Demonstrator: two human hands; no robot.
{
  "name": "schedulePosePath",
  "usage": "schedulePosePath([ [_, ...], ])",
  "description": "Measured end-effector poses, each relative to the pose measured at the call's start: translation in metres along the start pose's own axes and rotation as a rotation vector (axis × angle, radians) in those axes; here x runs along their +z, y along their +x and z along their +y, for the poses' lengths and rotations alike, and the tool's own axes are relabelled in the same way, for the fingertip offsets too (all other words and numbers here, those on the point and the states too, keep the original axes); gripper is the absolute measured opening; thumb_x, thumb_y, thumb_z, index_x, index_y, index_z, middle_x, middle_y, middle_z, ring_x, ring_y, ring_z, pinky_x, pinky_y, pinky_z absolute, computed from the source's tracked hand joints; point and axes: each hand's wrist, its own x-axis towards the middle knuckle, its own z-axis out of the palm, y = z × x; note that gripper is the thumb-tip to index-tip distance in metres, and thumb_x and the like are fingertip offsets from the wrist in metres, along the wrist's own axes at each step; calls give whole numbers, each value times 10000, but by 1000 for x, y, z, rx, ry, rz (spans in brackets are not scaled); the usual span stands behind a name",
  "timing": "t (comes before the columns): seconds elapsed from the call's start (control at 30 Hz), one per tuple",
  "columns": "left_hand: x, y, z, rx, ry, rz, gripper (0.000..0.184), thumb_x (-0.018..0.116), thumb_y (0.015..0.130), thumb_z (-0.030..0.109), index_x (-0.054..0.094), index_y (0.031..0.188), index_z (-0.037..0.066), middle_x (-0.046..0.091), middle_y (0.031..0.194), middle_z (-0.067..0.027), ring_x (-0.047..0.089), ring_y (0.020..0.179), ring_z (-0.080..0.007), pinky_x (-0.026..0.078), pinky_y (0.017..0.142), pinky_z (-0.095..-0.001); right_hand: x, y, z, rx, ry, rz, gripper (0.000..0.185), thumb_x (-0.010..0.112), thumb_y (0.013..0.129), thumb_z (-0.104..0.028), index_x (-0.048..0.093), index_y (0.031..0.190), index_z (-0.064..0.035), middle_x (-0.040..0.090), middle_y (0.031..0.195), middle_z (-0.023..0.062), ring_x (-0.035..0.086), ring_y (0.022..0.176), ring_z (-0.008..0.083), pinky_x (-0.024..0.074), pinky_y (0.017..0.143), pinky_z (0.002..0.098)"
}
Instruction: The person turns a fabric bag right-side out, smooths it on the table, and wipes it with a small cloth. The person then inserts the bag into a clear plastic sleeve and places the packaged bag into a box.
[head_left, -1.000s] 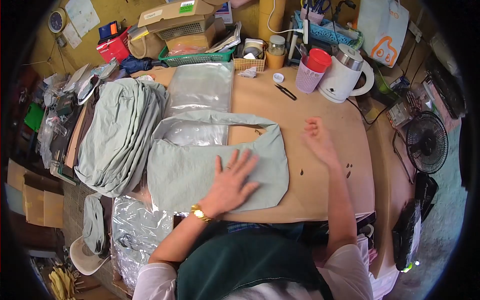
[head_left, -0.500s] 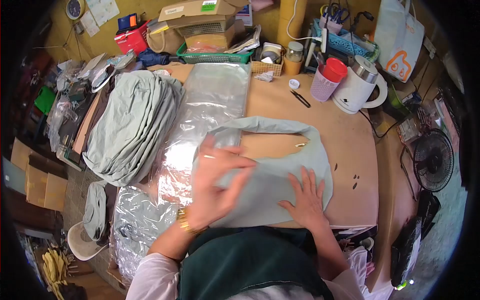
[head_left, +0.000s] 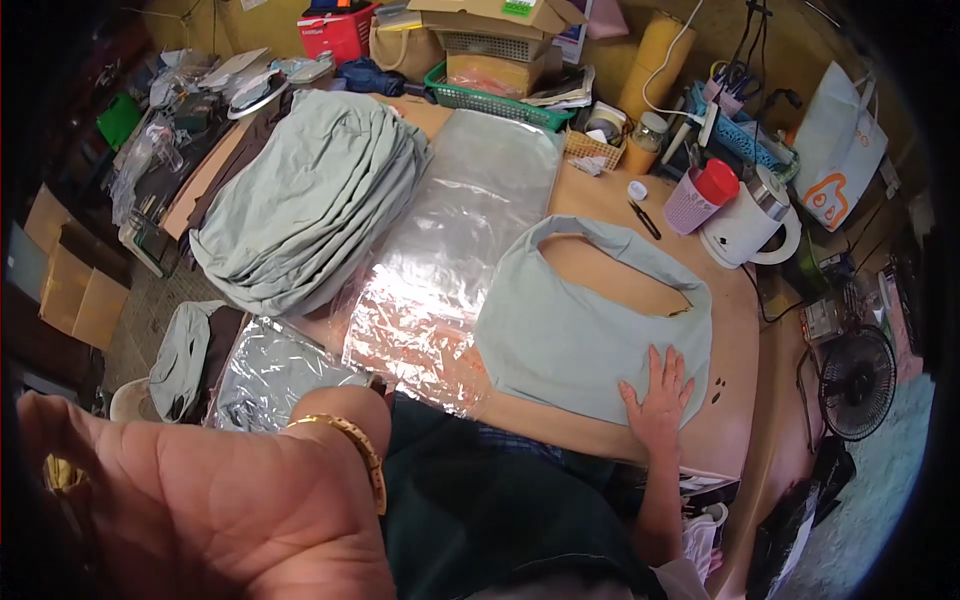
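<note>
A pale grey-green fabric bag (head_left: 570, 340) lies flat on the brown tabletop, its strap looping away from me. My right hand (head_left: 660, 403) rests on the bag's lower right part with its fingers spread. Very close to the camera at the lower left is my left hand (head_left: 220, 500), palm showing, with a gold watch band at the wrist; its fingers are mostly cut off or hidden. Clear plastic sleeves (head_left: 440, 240) lie left of the bag. Beyond them is a thick stack of similar grey-green fabric (head_left: 310, 200).
Black snips (head_left: 645, 219), a white cap (head_left: 637, 189), a pink cup holder (head_left: 690, 203) and a white kettle (head_left: 738, 228) stand or lie at the back right. A green basket (head_left: 490, 102) is at the back. A black fan (head_left: 857, 385) is at the right.
My left hand has left the bag and risen toward the camera at lower left. My right hand has come down onto the bag. The bag has shifted right, away from the sleeves; the view has turned.
</note>
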Motion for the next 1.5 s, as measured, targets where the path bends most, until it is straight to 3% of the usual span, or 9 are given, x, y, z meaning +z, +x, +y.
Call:
schedulePosePath([
  [0.2,5,-15,5,-27,-13,12,203,678,848,277,677,861,74,582,963,-70,498,984,-291,386,959,-485,-8,-7,8,-52,12,-22,769,673,833,-415,349,1465,-119,289,1514,207,229,1412,416,160,1112,620],
  [0.33,23,-138,-18,-933,-23,-1049,460,645,869,266,532,1242,23,581,1173,-195,536,1146,-348,423,968,-466,-11,-6,6,4,73,-33,755,669,840,-410,344,1472,-154,264,1534,198,203,1424,424,120,1106,658],
  [0.43,-33,-283,-24,-735,471,-1682,693,469,939,522,388,1437,47,352,1509,-145,252,1433,-321,151,1133,-608,1,0,6,66,22,-8,739,645,858,-430,334,1481,-183,248,1545,190,186,1431,427,94,1093,690],
  [0.73,-78,-246,-61,-760,706,-1745,795,588,859,568,371,1463,100,344,1529,-109,241,1445,-319,92,1093,-705,8,9,12,149,-67,-16,724,562,891,-526,310,1498,-222,221,1565,168,170,1440,420,85,1085,707],
  [0.8,-71,-212,-45,-1002,183,-1674,752,642,847,517,395,1460,158,331,1539,-99,236,1451,-312,58,1101,-702,10,7,14,179,-84,-41,725,557,891,-532,307,1499,-225,214,1569,165,163,1443,416,87,1087,705],
  [0.97,-78,-249,-35,-653,247,-1410,196,687,685,82,627,858,150,542,863,-10,532,831,-215,396,787,-358,3,12,15,214,-64,-99,731,526,900,-558,274,1511,-245,177,1584,152,134,1453,405,68,1102,687],
  [1.3,-109,-194,-19,-755,474,-1510,157,677,739,140,668,893,113,594,998,-40,569,985,-229,397,895,-450,-21,23,-12,267,-184,-200,689,586,892,-476,347,1478,-205,229,1562,177,179,1447,390,74,1124,647],
  [1.37,-139,-177,-26,-629,881,-1419,194,699,760,148,661,946,110,622,1077,-41,572,1057,-238,378,948,-476,-21,29,-34,-129,19,225,522,704,833,-276,529,1296,-109,391,1464,194,338,1367,396,244,1095,588],
  [1.5,-210,-187,-44,-770,829,-1428,246,714,778,127,627,1005,88,630,1043,-71,578,1033,-248,387,936,-445,-29,42,-174,-560,814,-2,310,783,741,-169,588,952,-54,573,1086,154,545,1085,347,451,891,440],
])
